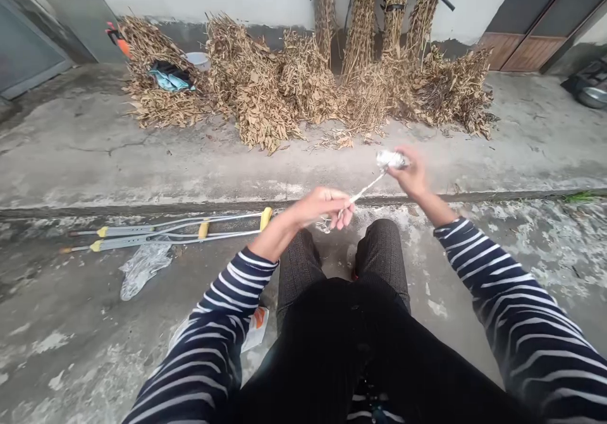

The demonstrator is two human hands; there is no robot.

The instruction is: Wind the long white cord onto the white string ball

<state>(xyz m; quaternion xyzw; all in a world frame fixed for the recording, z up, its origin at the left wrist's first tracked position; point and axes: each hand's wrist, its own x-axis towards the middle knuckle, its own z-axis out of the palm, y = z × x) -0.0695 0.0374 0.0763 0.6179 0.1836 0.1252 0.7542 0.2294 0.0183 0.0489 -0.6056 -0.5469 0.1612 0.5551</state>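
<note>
I sit on a concrete yard with my knees in front of me. My right hand [411, 172] is raised and closed round a small whitish bundle [389, 159] of string or plastic. A pale strand [365, 189] runs from that bundle down to my left hand [325, 206]. The left hand pinches the strand's lower end above my knees, and a frayed tuft hangs below its fingers. Both forearms wear dark sleeves with white stripes.
A pair of grey crutches [165, 230] with yellow grips lies on the ground at left, a crumpled clear plastic bag [142, 267] beside them. Piles and tied bundles of dry brown stalks [303, 83] stand along the white wall. A metal basin [592, 95] sits at far right.
</note>
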